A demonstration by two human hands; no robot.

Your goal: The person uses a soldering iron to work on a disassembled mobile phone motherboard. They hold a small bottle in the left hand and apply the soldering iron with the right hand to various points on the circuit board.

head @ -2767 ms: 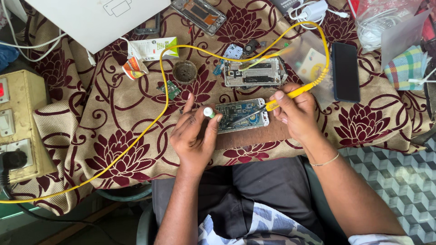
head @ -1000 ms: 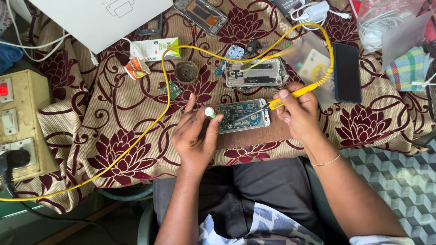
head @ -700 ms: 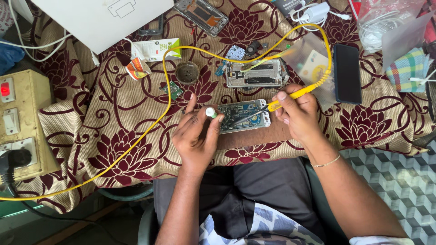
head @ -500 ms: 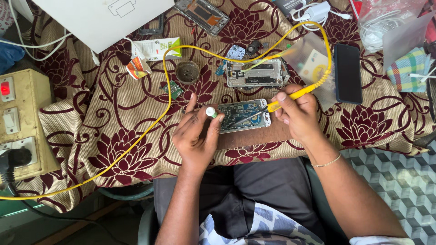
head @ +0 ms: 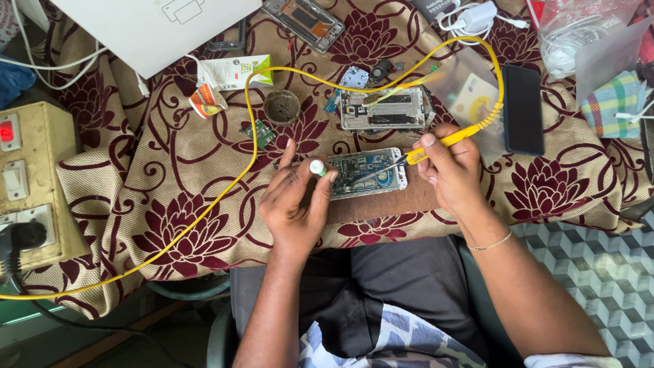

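Nearest the lower edge of the frame, your forearms are rising from your lap toward the bench (head: pixel 136 204), which is draped in a beige cloth with maroon flowers. Your left hand (head: pixel 294 208), just left of centre, is pinching a small white-tipped piece (head: pixel 317 167) between thumb and fingers, right at the left end of the opened phone (head: pixel 368 173). Your right hand (head: pixel 451 170), right of centre, is gripping a yellow soldering iron (head: pixel 436 144) like a pen, its metal tip resting on the phone's exposed circuit board. The phone is lying flat on a brown board (head: pixel 381 203) at the centre of the frame. Just beyond it, a second stripped phone frame (head: pixel 385 109) is lying, with a small round tin (head: pixel 281 107) to its left. The iron's yellow cable (head: pixel 225 191) is looping across the upper middle and trailing down to the lower left. A black phone (head: pixel 522 109) is lying at the right, a socket box (head: pixel 27 184) at the far left, a white box (head: pixel 157 27) at the upper left.
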